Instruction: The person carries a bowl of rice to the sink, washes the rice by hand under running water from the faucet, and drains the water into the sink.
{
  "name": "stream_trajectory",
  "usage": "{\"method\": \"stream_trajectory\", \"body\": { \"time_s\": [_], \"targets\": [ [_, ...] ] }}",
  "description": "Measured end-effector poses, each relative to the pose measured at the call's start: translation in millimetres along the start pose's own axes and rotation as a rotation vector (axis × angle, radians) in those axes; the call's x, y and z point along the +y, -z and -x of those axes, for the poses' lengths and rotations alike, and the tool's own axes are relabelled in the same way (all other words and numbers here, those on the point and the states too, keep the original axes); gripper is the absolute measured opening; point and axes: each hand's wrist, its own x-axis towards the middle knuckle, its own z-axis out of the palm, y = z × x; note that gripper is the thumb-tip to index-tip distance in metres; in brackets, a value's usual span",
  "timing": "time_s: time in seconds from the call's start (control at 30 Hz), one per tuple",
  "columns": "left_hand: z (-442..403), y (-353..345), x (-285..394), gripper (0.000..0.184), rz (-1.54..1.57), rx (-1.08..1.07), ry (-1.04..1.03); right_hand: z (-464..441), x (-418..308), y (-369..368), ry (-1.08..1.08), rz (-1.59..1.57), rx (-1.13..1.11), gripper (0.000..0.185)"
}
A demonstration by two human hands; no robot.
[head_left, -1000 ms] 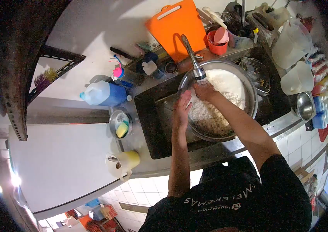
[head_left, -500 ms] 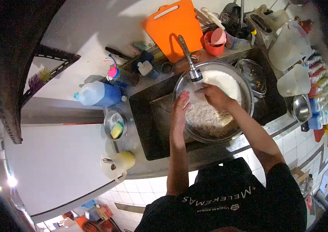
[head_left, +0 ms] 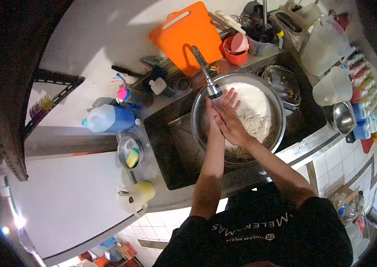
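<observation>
Reference: 12 o'clock is the top of the head view. The tap [head_left: 214, 91] lies at 11 o'clock from the hands, its long axis running from 11 to 5 o'clock. Its outlet is directed at the fingers, and a fine spray shows just below it.

The left hand [head_left: 212, 112] and right hand [head_left: 232, 122] overlap beneath this outlet, the right hand in front. Both are flat, with extended fingers; neither grips an object. Part of the left hand is hidden. Both are close to the outlet; which is nearer cannot be determined.

The steel bowl [head_left: 278, 118] is located in the sink [head_left: 170, 155], below the hands. The hands cover the bowl's 10 to 11 o'clock portion. Its contents, a white mass [head_left: 255, 100] with a grainy area, are exposed from 2 to 5 o'clock of the hands. Contact between hands and contents is not apparent. A wire strainer [head_left: 282, 83] lies at 2 o'clock, beside the bowl.
</observation>
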Motion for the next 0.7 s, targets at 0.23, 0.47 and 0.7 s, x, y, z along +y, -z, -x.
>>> {"method": "stream_trajectory", "body": {
  "time_s": [0.23, 0.47, 0.7],
  "targets": [
    [40.5, -38.6, -20.4, 0.053, -0.02, 0.258, -0.02, -16.9, 68.6, -20.9, -0.069, 0.108, -0.204, 0.048],
    [47.1, -0.2, 23.3, 0.072, -1.129, 0.359, 0.082, 42.0, 11.5, 45.2, -0.061, 0.145, -0.489, 0.065],
    [61.9, 22.1, -8.8, 0.127, -2.385, 0.337, 0.354, 62.9, 82.5, 37.3, -0.081, 0.768, -0.454, 0.084]
  ]
}}
